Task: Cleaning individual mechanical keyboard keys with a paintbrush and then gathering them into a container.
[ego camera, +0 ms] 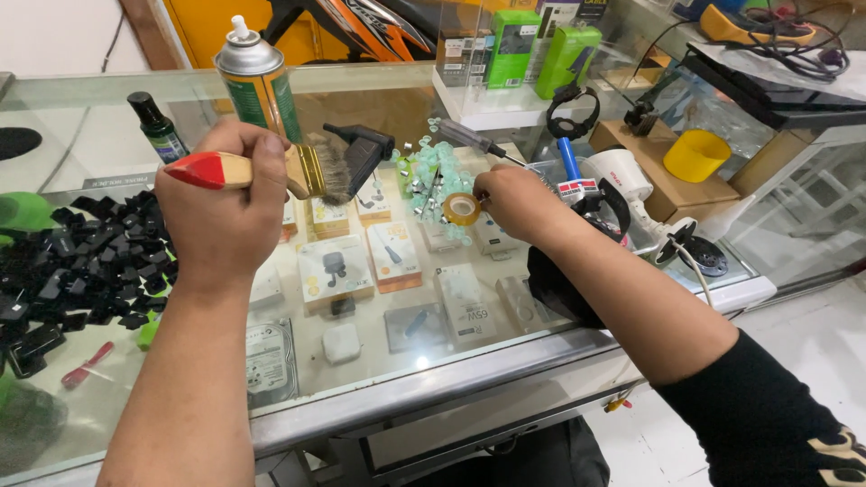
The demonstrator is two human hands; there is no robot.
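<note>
Glass counter (559,347) of a small shop lies under us. Our left hand (221,203) closes tightly around a paintbrush (271,171), bristles beside a spray can (257,86). Our right hand (514,203) pinches something small near a tape roll (462,209) and pale green caps (437,171). Black keycaps (86,261) wait at left; we judge brushing is underway, needing gentle strokes.

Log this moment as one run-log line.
left hand: grips paintbrush over glass counter | right hand: at tape roll | black keycaps at left
</note>
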